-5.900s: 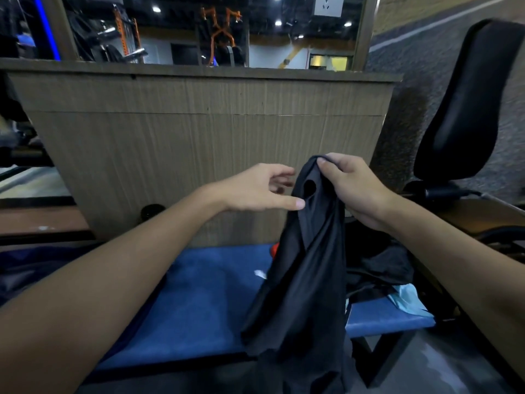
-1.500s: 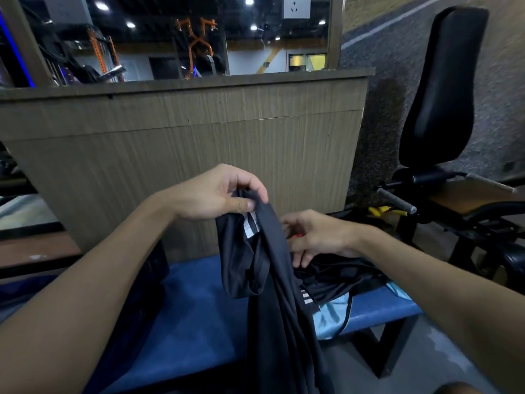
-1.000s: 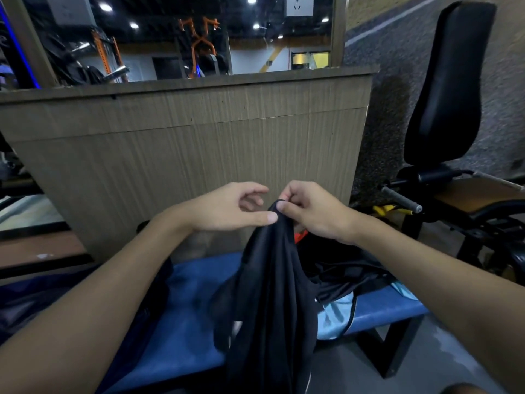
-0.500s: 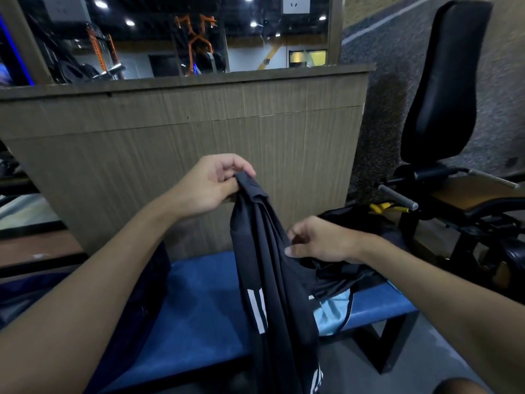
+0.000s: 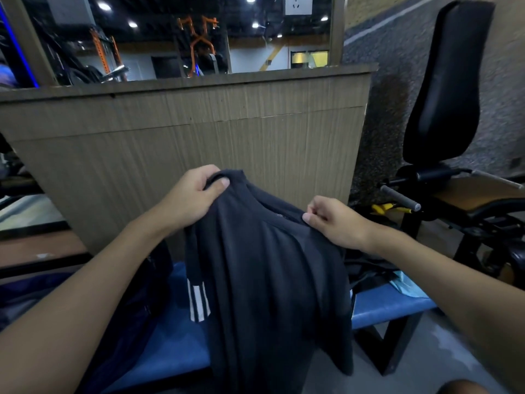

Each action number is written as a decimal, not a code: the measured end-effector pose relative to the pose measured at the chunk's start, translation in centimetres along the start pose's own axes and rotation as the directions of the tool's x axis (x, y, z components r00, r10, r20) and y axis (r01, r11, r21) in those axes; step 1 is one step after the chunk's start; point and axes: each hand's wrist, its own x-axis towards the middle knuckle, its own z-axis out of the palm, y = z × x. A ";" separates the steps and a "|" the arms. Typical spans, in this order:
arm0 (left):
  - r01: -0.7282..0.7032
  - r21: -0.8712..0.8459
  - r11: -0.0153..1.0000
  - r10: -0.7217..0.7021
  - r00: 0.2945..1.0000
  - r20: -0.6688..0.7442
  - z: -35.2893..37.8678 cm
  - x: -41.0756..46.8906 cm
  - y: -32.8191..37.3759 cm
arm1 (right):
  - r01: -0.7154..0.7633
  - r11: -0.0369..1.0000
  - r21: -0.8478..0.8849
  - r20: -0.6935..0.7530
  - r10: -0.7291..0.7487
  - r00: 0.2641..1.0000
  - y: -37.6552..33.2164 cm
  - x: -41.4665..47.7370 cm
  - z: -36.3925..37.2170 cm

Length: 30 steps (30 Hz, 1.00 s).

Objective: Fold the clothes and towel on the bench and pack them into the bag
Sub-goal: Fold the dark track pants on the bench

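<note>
I am holding the black shirt (image 5: 270, 265) up in the middle of the frame, above the blue table (image 5: 383, 305). Half a second ago it was hanging from my left grip as one bunched rope. Now it is spreading out between both grips, with the neckline showing along its top edge. My left hand (image 5: 193, 194) is clamping one shoulder in a full fist, thumb on top. My right hand (image 5: 335, 223) is pinching the other shoulder between thumb and fingers. I judge this is giving me a flat front to lay down and fold.

The hem is running off the bottom of the frame, and the shirt is hiding much of the table. To its right a dark heap (image 5: 366, 268) and a pale blue cloth (image 5: 406, 285), maybe the towel, are peeking out. The dark shape (image 5: 136, 308) at lower left may be the bag; I cannot tell.
</note>
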 end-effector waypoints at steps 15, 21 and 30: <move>0.077 -0.127 0.989 -0.094 0.985 -0.141 -0.3 -0.4 -1.1 | -0.002 1.000 -0.012 -0.040 0.001 0.999 -0.2 -0.3 -1.6; 0.033 0.049 0.998 -0.038 0.994 0.106 -0.2 -1.2 0.1 | 0.026 0.999 -0.020 -0.130 -0.028 0.991 -0.7 0.2 -1.7; -0.044 0.088 0.995 0.049 0.998 -0.045 0.0 -0.5 -0.9 | 0.050 0.990 0.135 0.030 -0.055 0.998 -1.5 -0.2 -3.1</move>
